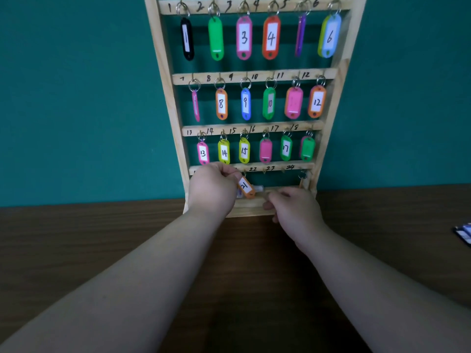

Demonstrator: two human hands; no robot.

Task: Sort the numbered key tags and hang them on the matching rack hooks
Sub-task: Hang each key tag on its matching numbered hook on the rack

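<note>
A wooden key rack [168, 80] leans against the green wall, with numbered hooks in four rows. Coloured tags fill the top three rows. My left hand [212, 189] pinches the ring of an orange tag marked 21 [246, 187] at the left of the bottom row, and the tag hangs tilted below my fingers. My right hand [295, 212] is at the rack's bottom rail with its fingers curled; what they hold is hidden. A ring [302, 174] with a tag seen edge-on hangs at the bottom row's far right. A pale tag [256, 188] shows behind tag 21.
The rack stands on a dark wooden table [102, 250]. A dark blue object [463, 234] lies at the table's right edge. The hooks under 22 and 23 [263, 169] in the bottom row carry nothing.
</note>
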